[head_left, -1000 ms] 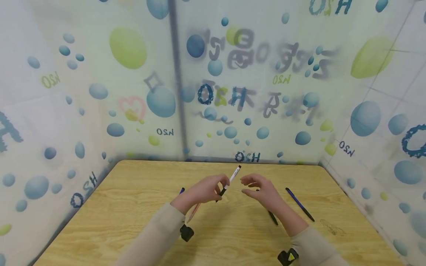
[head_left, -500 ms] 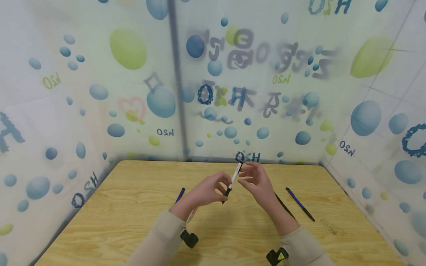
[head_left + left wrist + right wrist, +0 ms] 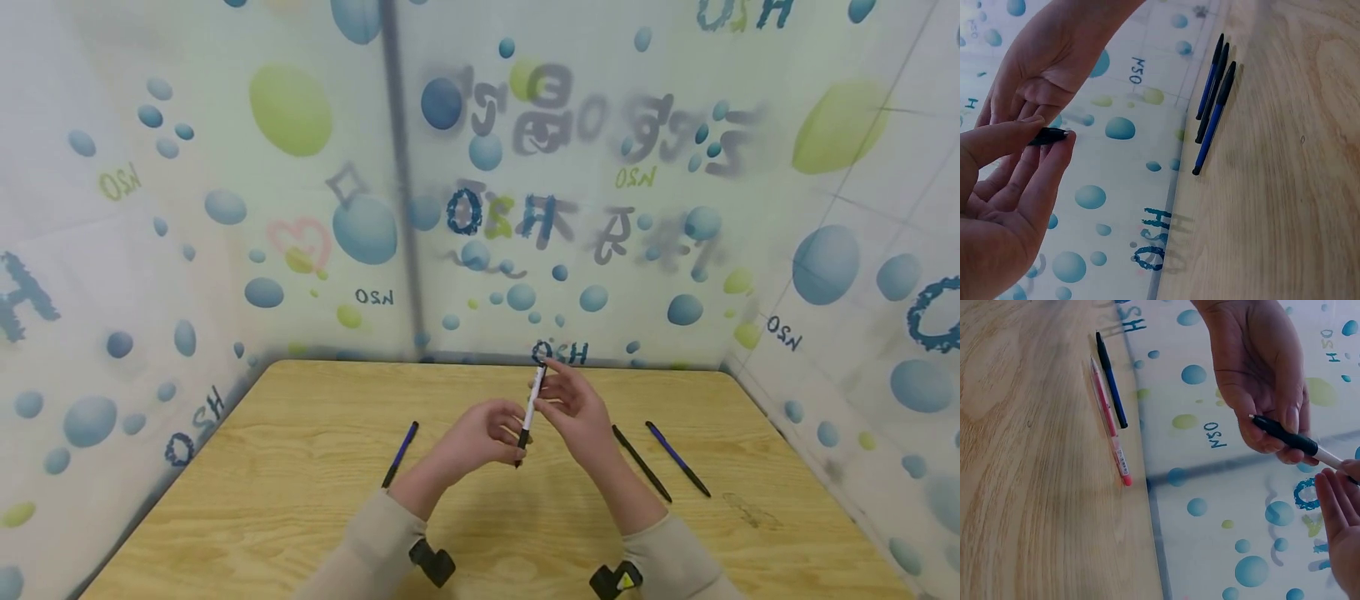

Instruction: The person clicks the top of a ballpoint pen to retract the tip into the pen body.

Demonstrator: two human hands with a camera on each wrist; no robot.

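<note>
A pen (image 3: 532, 402) with a white barrel and black grip is held up between both hands, its tip pointing down. My left hand (image 3: 480, 437) pinches the black grip (image 3: 1285, 435) near the tip between thumb and fingers. At the upper part of the barrel, my right hand (image 3: 576, 408) holds it with the thumb against its side and the index finger up at the top end. In the left wrist view only the dark tip section (image 3: 1047, 135) shows; the fingers hide the rest.
On the wooden table (image 3: 247, 500), a blue pen (image 3: 400, 454) lies left. A pink pen (image 3: 1107, 412) beside it is hidden in the head view. A black pen (image 3: 642, 463) and another blue pen (image 3: 677, 458) lie right. Patterned curtains (image 3: 315, 192) surround the table.
My right hand has moved left and up to the pen and now holds its upper part. My left hand has brought the pen slightly right, and the pen stands more upright.
</note>
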